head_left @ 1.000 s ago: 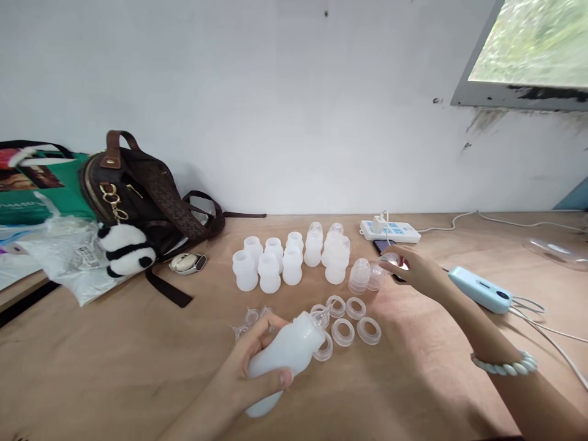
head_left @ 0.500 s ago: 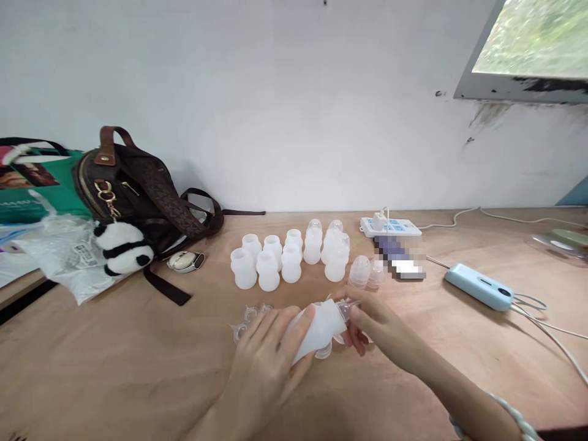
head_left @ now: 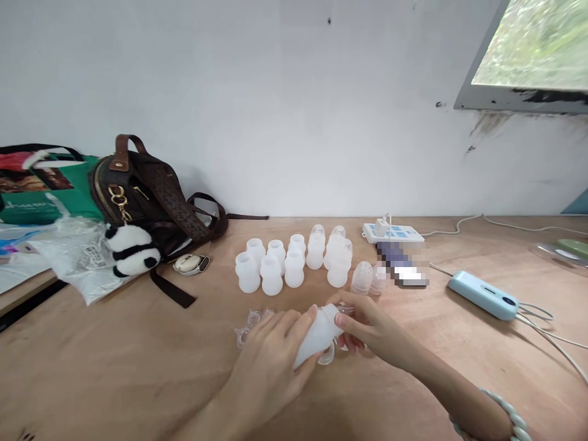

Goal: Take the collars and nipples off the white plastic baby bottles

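The left hand (head_left: 271,349) was wrapped around the body of a white squeeze bottle (head_left: 316,334), held tilted low over the bench (head_left: 138,367) with its neck toward the right. The right hand (head_left: 367,327) was pinched closed at that neck, fingertips on a small clear nipple piece (head_left: 342,310); whether the piece was seated or only resting at the opening could not be told. The step in hand looked like fitting that piece onto the bottle's mouth. The next move would likely call for a steady hold with the left and a press or twist with the right to seat it squarely.

Just under the bottle lay clear rings (head_left: 327,355), partly hidden by the hands, and more clear small parts (head_left: 250,321) sat just left of the left hand. Beyond stood a cluster of white bottles (head_left: 275,269), some capped with clear domes (head_left: 362,275). Further right were a power strip (head_left: 392,233), a blurred-out flat object beside it, and a pale blue device (head_left: 482,295) with its cable. At far left sat a brown bag (head_left: 151,196) with a panda charm (head_left: 131,250), and plastic packets (head_left: 68,257). The loose rings close beneath the bottle were what crowded the working spot.
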Motion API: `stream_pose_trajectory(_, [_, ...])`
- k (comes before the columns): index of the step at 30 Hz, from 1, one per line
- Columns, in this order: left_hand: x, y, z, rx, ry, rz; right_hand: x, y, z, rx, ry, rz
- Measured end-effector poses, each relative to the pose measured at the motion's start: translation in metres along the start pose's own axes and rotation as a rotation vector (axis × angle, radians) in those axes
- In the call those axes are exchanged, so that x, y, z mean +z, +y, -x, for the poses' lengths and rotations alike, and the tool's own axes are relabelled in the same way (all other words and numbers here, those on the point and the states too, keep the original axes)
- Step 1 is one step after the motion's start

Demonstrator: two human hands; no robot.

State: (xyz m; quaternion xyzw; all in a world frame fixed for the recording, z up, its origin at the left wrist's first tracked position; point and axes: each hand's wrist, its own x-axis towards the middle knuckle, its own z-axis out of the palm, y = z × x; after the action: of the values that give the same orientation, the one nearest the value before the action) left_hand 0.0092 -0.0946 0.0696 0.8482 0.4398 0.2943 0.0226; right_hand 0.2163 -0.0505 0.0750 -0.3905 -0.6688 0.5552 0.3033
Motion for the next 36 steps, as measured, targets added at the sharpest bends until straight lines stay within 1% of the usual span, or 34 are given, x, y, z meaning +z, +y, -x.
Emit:
stream_pose_trajectory(1, [0.004, -0.001, 0.001, 0.069, 0.058, -0.102, 0.001, 0.001, -0.001, 0.002, 0.009, 0.021])
stream_pose_trajectory(2, [0.007, -0.002, 0.002, 0.114, 0.091, -0.161, 0.002, 0.002, -0.002, -0.005, 0.03, 0.038])
stream_pose_trajectory(3, [0.007, -0.002, 0.001, 0.126, 0.098, -0.164, 0.004, 0.003, -0.003, -0.02, 0.061, 0.048])
stream_pose_trajectory(4, [0.006, -0.001, 0.0, 0.1, 0.082, -0.117, 0.006, 0.004, -0.004, -0.039, 0.092, 0.051])
stream_pose_trajectory(5, [0.002, 0.0, -0.003, 0.037, 0.049, -0.032, 0.008, 0.006, -0.005, -0.052, 0.11, 0.048])
stream_pose_trajectory(7, [-0.008, 0.0, -0.01, -0.167, -0.065, 0.227, 0.01, 0.008, -0.004, -0.058, 0.123, 0.05])
stream_pose_trajectory(8, [-0.013, -0.002, -0.015, -0.282, -0.152, 0.41, 0.01, 0.008, -0.003, -0.067, 0.121, 0.069])
stream_pose_trajectory(10, [-0.021, -0.008, -0.022, -0.476, -0.372, 0.861, 0.006, 0.005, 0.0, -0.145, 0.084, 0.145])
stream_pose_trajectory(11, [-0.023, -0.012, -0.024, -0.538, -0.47, 1.082, 0.003, 0.002, 0.002, -0.213, 0.047, 0.193])
stream_pose_trajectory(12, [-0.023, -0.017, -0.025, -0.578, -0.531, 1.252, -0.001, -0.001, 0.004, -0.288, 0.004, 0.24])
stream_pose_trajectory(13, [-0.022, -0.021, -0.025, -0.601, -0.547, 1.345, -0.006, -0.005, 0.006, -0.346, -0.032, 0.28])
stream_pose_trajectory(14, [-0.021, -0.024, -0.024, -0.606, -0.51, 1.353, -0.01, -0.009, 0.007, -0.372, -0.048, 0.307])
stream_pose_trajectory(15, [-0.019, -0.027, -0.023, -0.593, -0.427, 1.281, -0.013, -0.012, 0.008, -0.36, -0.04, 0.316])
stream_pose_trajectory(17, [-0.014, -0.027, -0.018, -0.501, -0.249, 0.983, -0.016, -0.017, 0.007, -0.259, 0.033, 0.281])
stream_pose_trajectory(18, [-0.012, -0.026, -0.015, -0.424, -0.168, 0.792, -0.016, -0.017, 0.006, -0.194, 0.074, 0.246])
stream_pose_trajectory(20, [-0.009, -0.022, -0.01, -0.207, -0.029, 0.393, -0.012, -0.018, 0.002, -0.087, 0.116, 0.181])
stream_pose_trajectory(22, [-0.008, -0.019, -0.005, 0.04, 0.071, 0.055, -0.007, -0.018, -0.001, -0.003, 0.086, 0.168])
stream_pose_trajectory(23, [-0.007, -0.018, -0.003, 0.143, 0.107, -0.063, -0.005, -0.018, -0.003, 0.025, 0.061, 0.182])
stream_pose_trajectory(24, [-0.007, -0.017, -0.002, 0.212, 0.125, -0.13, -0.004, -0.019, -0.003, 0.022, 0.042, 0.212])
stream_pose_trajectory(25, [-0.007, -0.018, -0.001, 0.235, 0.13, -0.141, -0.004, -0.021, -0.002, -0.014, 0.024, 0.258])
stream_pose_trajectory(26, [-0.007, -0.019, 0.0, 0.203, 0.12, -0.092, -0.006, -0.023, -0.001, -0.085, 0.007, 0.311])
stream_pose_trajectory(27, [-0.008, -0.02, 0.0, 0.126, 0.084, 0.016, -0.01, -0.024, 0.002, -0.181, -0.006, 0.364])
stream_pose_trajectory(28, [-0.008, -0.022, 0.0, 0.014, 0.019, 0.179, -0.014, -0.026, 0.005, -0.29, -0.01, 0.414])
stream_pose_trajectory(29, [-0.009, -0.025, 0.0, -0.116, -0.064, 0.387, -0.02, -0.028, 0.008, -0.384, -0.004, 0.453])
stream_pose_trajectory(30, [-0.01, -0.027, -0.001, -0.247, -0.157, 0.62, -0.025, -0.029, 0.011, -0.443, 0.01, 0.474])
stream_pose_trajectory(31, [-0.01, -0.03, -0.002, -0.366, -0.234, 0.843, -0.031, -0.03, 0.014, -0.462, 0.034, 0.478])
stream_pose_trajectory(32, [-0.011, -0.032, -0.002, -0.459, -0.275, 1.025, -0.035, -0.031, 0.017, -0.447, 0.063, 0.47])
stream_pose_trajectory(33, [-0.012, -0.034, -0.003, -0.525, -0.275, 1.14, -0.037, -0.032, 0.019, -0.404, 0.078, 0.454])
stream_pose_trajectory(34, [-0.013, -0.034, -0.004, -0.565, -0.236, 1.179, -0.038, -0.032, 0.019, -0.348, 0.07, 0.432])
stream_pose_trajectory(35, [-0.013, -0.033, -0.006, -0.572, -0.184, 1.156, -0.036, -0.032, 0.019, -0.289, 0.038, 0.407])
stream_pose_trajectory(36, [-0.013, -0.031, -0.007, -0.552, -0.136, 1.098, -0.033, -0.032, 0.019, -0.241, -0.013, 0.383])
